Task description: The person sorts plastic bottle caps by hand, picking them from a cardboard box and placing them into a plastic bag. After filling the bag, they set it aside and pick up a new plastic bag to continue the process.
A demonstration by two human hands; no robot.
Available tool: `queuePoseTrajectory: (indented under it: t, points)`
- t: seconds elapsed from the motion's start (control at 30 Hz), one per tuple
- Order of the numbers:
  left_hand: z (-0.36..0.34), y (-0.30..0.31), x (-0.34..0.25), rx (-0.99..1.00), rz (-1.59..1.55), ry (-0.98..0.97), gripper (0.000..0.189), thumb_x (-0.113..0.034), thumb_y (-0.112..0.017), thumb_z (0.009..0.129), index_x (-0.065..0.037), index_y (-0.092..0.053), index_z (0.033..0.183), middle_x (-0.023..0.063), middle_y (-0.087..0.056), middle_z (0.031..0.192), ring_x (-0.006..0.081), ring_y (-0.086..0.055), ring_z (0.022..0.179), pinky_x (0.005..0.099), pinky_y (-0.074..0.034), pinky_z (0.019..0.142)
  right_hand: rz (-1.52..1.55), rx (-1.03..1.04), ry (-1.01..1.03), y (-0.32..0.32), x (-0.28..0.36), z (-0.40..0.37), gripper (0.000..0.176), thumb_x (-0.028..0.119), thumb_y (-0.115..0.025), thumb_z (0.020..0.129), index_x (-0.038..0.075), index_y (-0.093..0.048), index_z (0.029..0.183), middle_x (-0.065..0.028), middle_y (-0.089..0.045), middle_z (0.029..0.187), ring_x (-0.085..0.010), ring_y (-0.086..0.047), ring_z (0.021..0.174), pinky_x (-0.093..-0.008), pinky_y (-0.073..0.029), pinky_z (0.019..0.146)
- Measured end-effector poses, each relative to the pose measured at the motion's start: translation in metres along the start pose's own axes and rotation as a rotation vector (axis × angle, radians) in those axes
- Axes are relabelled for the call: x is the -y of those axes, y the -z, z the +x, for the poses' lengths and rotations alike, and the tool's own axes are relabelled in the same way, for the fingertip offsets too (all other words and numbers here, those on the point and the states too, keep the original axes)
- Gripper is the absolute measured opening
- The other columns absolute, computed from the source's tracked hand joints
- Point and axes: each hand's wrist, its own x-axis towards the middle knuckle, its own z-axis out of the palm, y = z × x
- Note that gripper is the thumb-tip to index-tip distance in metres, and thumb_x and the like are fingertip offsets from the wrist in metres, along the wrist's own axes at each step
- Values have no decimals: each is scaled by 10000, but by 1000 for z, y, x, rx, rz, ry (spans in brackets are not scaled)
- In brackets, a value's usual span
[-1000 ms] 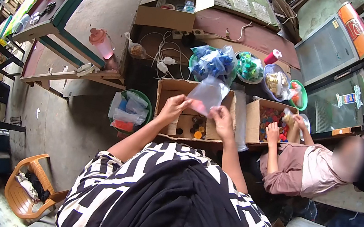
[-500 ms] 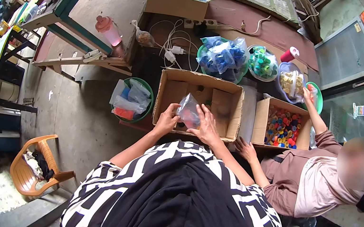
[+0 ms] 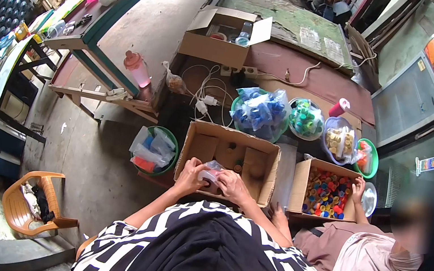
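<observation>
A small clear plastic bag (image 3: pixel 211 176) is pinched between my two hands over the near part of an open cardboard box (image 3: pixel 273 174). My left hand (image 3: pixel 191 174) grips the bag's left side and my right hand (image 3: pixel 232 186) its right side, fingers closed on it. Something reddish shows through the plastic. A few small dark round items lie on the box floor. To the right stands a second cardboard box (image 3: pixel 300 185) with many coloured caps (image 3: pixel 329 194).
A green basket (image 3: pixel 173 148) with bags stands left. Behind are bagged blue caps (image 3: pixel 262 111), a bowl of green caps (image 3: pixel 306 119), a purple basket (image 3: pixel 325 147) and white cables (image 3: pixel 204 96). A co-worker (image 3: pixel 368 258) sits right, one hand at the cap box.
The view has tilted up, so the boxes appear lower. My hands have drawn closer together on the bag. The co-worker's far hand has moved from the green basket to the cap box's edge.
</observation>
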Motion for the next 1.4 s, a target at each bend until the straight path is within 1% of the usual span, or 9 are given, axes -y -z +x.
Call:
queuePoseTrajectory:
  t: [0.27, 0.33, 0.47, 0.6, 0.77, 0.87, 0.93, 1.0, 1.4]
  points:
    - [-1, -16, 15, 105, -185, -199, 269, -140, -728, 775, -30, -661, 1011, 136, -638, 1036, 271, -589, 991, 376, -468, 855, 445, 177, -493, 27, -4, -21, 366, 288, -681, 802, 21, -612, 1042, -151, -680, 965, -285, -651, 970, -365, -506, 838]
    - [-10, -22, 14, 240, -408, 156, 236, -175, -697, 840, -14, -644, 1004, 130, -661, 881, 198, -623, 832, 347, -486, 768, 443, 179, -445, 20, -14, -35, 484, 340, -727, 751, 45, -598, 1112, -151, -674, 1023, -283, -637, 1026, -375, -491, 882]
    - [-20, -34, 20, 198, -484, 209, 212, -210, -652, 901, -8, -622, 959, 33, -635, 797, 76, -531, 755, 279, -461, 682, 467, 286, -679, 8, -30, -47, 390, 353, -686, 813, 45, -638, 1047, -118, -680, 877, -207, -643, 818, -331, -481, 738]
    - [-24, -39, 29, 159, -604, 281, 174, -168, -625, 916, -3, -623, 970, 23, -652, 838, 82, -551, 764, 267, -465, 698, 486, 141, -606, 6, -21, -41, 329, 352, -595, 891, 33, -628, 958, -100, -650, 773, -186, -611, 722, -338, -454, 665]
    - [-33, -54, 37, 69, -631, 302, 142, -93, -607, 903, 13, -602, 997, 48, -675, 873, 101, -614, 805, 270, -503, 729, 378, 52, -573, -5, -11, -45, 288, 307, -536, 917, 21, -564, 897, -203, -596, 766, -344, -608, 727, -394, -455, 648]
    - [-41, -68, 46, -32, -546, 317, 244, -192, -623, 892, 45, -564, 903, 174, -646, 771, 190, -612, 686, 362, -480, 633, 352, 13, -593, -11, -10, -48, 264, 281, -541, 916, 20, -567, 886, -213, -572, 714, -373, -582, 665, -418, -433, 600]
    - [-44, -58, 33, -30, -442, 348, 281, -218, -629, 891, 40, -519, 858, 209, -610, 746, 278, -601, 652, 381, -470, 619, 361, -15, -647, -12, -6, -49, 257, 261, -555, 908, 6, -559, 875, -200, -574, 684, -330, -591, 638, -412, -436, 594]
    - [-47, -46, 21, 25, -347, 386, 210, -176, -620, 911, 19, -552, 946, 122, -658, 781, 124, -594, 706, 306, -485, 631, 397, -67, -698, -19, -6, -53, 254, 255, -590, 885, 10, -539, 925, -170, -580, 661, -313, -596, 632, -402, -447, 601]
    - [-44, -37, 8, 92, -350, 292, 320, -114, -646, 845, 30, -540, 1111, 200, -661, 862, 277, -672, 820, 356, -499, 694, 384, 23, -767, -24, -7, -58, 376, 279, -691, 802, 31, -548, 1045, -193, -610, 814, -327, -633, 804, -407, -477, 720]
